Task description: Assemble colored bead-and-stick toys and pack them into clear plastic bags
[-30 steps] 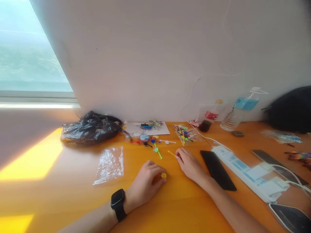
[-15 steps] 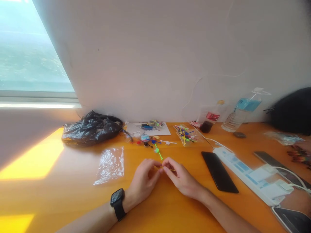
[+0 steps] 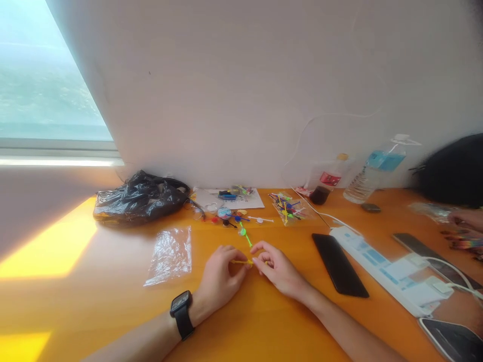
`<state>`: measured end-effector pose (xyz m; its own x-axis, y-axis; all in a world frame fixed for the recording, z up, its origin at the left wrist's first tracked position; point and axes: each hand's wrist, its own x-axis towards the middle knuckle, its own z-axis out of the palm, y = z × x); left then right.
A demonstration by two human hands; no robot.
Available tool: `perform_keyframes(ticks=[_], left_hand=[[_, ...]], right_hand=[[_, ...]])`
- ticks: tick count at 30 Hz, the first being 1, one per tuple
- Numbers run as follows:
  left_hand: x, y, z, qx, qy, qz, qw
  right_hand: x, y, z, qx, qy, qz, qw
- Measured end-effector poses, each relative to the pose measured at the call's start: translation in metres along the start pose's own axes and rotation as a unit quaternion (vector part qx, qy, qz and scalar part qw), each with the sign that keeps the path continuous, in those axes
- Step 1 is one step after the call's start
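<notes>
My left hand (image 3: 221, 277), with a black watch on its wrist, and my right hand (image 3: 277, 269) meet over the orange table (image 3: 264, 322). Both pinch a thin yellow stick piece (image 3: 241, 262) that runs between the fingertips. Just beyond the hands lies a green stick with a round end (image 3: 245, 235). Farther back are several loose coloured stick pieces (image 3: 232, 218) and a clear bag with more of them (image 3: 289, 208). A sheet of paper (image 3: 230, 199) lies by the wall.
An empty clear plastic bag (image 3: 169, 254) lies left of my hands, a black plastic bag (image 3: 139, 196) behind it. To the right: a black phone (image 3: 339, 264), a white power strip (image 3: 385, 269), two bottles (image 3: 372, 171). Another person's hand (image 3: 466, 218) shows at the far right.
My right hand picked up the yellow stick and came left to my left hand, which held a yellow round piece. Both hands now pinch the yellow piece together.
</notes>
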<state>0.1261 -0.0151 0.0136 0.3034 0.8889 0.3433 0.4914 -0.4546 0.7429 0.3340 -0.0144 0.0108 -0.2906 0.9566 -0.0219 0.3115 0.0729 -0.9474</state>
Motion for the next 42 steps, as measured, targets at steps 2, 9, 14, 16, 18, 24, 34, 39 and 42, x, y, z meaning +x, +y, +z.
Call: perform_keyframes(ticks=[2, 9, 14, 16, 18, 24, 34, 39, 42], left_hand=[[0.0, -0.001, 0.001, 0.006, 0.003, 0.004, 1.0], [-0.001, 0.003, 0.0, 0.02, -0.031, 0.005, 0.999], [0.001, 0.004, 0.001, 0.06, -0.029, 0.002, 0.998], [0.002, 0.003, 0.002, 0.064, -0.027, 0.001, 0.998], [0.003, 0.002, 0.003, 0.065, -0.028, 0.006, 0.997], [0.001, 0.01, -0.004, -0.005, -0.006, -0.002, 1.0], [-0.004, 0.015, -0.014, -0.055, 0.072, -0.033, 0.995], [-0.001, 0.023, -0.016, -0.028, 0.055, -0.018, 0.998], [0.017, 0.03, -0.042, 0.034, 0.012, 0.005, 0.999]], right_hand=[[0.0, 0.002, 0.001, -0.005, -0.006, 0.003, 1.0], [0.002, 0.007, 0.001, -0.009, -0.016, 0.013, 1.0], [0.004, 0.009, 0.003, -0.044, 0.021, -0.009, 0.999], [0.004, 0.008, 0.004, -0.061, 0.029, -0.016, 0.998], [0.003, 0.005, 0.004, -0.081, 0.046, -0.023, 0.995], [0.0, -0.01, -0.007, -0.102, 0.123, -0.015, 0.987], [0.001, -0.013, -0.021, 0.003, 0.224, -0.044, 0.974], [0.006, 0.0, -0.022, -0.032, 0.213, -0.053, 0.975], [0.01, 0.009, -0.022, -0.041, 0.208, -0.044, 0.976]])
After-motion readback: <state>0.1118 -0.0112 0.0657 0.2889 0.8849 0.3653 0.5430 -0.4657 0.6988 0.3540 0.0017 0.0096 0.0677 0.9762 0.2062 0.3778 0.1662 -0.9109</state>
